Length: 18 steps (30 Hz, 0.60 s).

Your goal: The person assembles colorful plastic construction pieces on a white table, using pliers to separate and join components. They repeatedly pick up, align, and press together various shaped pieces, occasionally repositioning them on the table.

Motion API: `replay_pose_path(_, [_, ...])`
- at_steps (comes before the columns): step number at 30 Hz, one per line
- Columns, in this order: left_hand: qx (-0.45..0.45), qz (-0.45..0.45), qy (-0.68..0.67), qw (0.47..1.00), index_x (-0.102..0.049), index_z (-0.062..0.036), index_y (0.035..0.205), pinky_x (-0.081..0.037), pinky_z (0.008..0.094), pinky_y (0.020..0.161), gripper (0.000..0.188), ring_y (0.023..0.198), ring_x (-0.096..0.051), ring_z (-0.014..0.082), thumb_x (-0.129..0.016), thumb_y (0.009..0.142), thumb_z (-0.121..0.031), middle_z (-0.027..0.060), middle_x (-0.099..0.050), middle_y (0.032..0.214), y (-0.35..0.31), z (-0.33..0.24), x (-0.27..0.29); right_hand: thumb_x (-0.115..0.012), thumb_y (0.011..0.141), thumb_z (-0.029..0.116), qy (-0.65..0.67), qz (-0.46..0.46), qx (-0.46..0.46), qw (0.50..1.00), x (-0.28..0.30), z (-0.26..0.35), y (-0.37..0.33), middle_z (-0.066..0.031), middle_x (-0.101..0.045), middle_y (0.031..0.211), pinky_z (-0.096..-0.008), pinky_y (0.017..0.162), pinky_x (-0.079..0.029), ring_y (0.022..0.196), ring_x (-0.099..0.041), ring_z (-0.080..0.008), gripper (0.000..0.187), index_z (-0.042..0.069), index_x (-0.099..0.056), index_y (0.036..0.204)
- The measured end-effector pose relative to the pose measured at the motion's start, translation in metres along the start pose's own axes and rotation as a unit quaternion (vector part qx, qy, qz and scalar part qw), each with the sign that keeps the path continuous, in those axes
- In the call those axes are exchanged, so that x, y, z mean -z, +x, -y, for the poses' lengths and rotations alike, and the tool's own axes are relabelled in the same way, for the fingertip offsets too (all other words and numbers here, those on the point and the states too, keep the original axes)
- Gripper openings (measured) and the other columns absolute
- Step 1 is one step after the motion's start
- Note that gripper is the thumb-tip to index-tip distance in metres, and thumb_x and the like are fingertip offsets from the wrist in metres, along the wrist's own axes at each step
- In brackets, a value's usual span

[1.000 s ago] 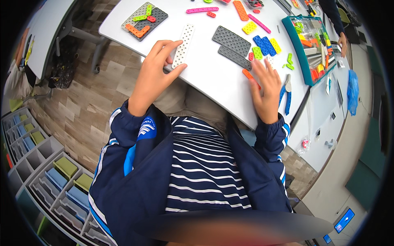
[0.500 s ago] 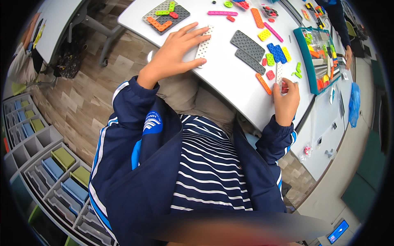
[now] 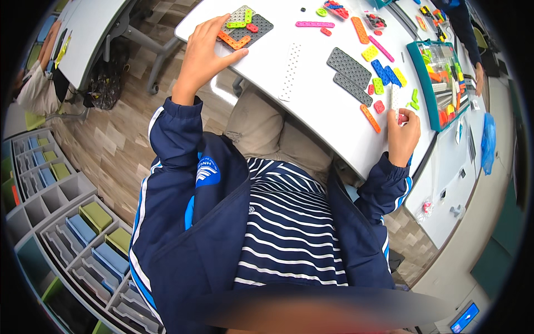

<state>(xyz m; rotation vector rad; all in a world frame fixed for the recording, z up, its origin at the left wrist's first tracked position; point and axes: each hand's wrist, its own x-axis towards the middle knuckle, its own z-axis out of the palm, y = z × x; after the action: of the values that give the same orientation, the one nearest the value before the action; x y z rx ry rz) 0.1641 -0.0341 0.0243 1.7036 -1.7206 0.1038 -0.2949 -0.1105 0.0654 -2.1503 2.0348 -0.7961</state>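
My left hand [image 3: 204,58] is at the far left edge of the white table, fingers spread and thumb apart, beside dark grey perforated plates [image 3: 262,25]. On these lie an orange angled piece [image 3: 234,41], green bars [image 3: 242,23] and a small red piece [image 3: 252,28]. The hand partly covers the plates' left side; whether it touches them I cannot tell. At the right, my right hand [image 3: 404,138] is closed on a white perforated strip [image 3: 395,98], with a red piece [image 3: 401,118] showing by its fingertips. Another white perforated strip [image 3: 290,72] lies flat between the hands.
Grey plates [image 3: 349,68], blue pieces [image 3: 380,71], an orange bar [image 3: 370,118] and other coloured pieces lie left of my right hand. A teal-edged parts box [image 3: 424,86] stands beyond it. Another person's hand [image 3: 479,78] rests farther right.
My left hand has left the white perforated strip and moved left to the grey plates. My right hand still holds its strip. The whole view has shifted slightly.
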Motion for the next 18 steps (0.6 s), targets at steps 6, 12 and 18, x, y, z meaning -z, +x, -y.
replay_pose_path(6, [0.010, 0.007, -0.142, 0.990, -0.053, -0.0057, 0.151, -0.043, 0.0427, 0.114, 0.089, 0.131, -0.058, 0.0300, -0.089, 0.073, -0.032, 0.0141, -0.065, 0.138, 0.010, -0.024, 0.016, -0.080, 0.083, 0.015, 0.193, 0.057, 0.120, 0.972, -0.008, 0.067, -0.038, -0.0127, -0.064, 0.092, -0.0381, 0.076, -0.052, 0.084, -0.064, -0.0278, 0.028, 0.001, -0.066, 0.103])
replay_pose_path(12, [-0.084, 0.136, -0.285, 0.945, -0.046, -0.0107, 0.159, -0.036, 0.0443, 0.122, 0.100, 0.140, -0.050, 0.0290, -0.083, 0.067, -0.025, 0.0112, -0.060, 0.148, 0.012, -0.078, 0.001, -0.080, 0.080, 0.011, 0.153, 0.094, 0.128, 0.976, -0.049, 0.121, -0.054, -0.0119, -0.063, 0.092, -0.0398, 0.073, -0.052, 0.082, -0.064, -0.0293, 0.031, 0.002, -0.064, 0.104])
replay_pose_path(18, [-0.089, 0.191, -0.299, 0.931, -0.043, -0.0103, 0.160, -0.034, 0.0487, 0.124, 0.105, 0.148, -0.039, 0.0328, -0.082, 0.064, -0.025, 0.0102, -0.059, 0.149, 0.018, -0.090, -0.020, -0.077, 0.084, 0.009, 0.200, 0.164, 0.102, 0.961, -0.049, 0.101, -0.023, -0.0105, -0.062, 0.087, -0.0408, 0.070, -0.052, 0.077, -0.065, -0.0283, 0.046, 0.003, -0.063, 0.126])
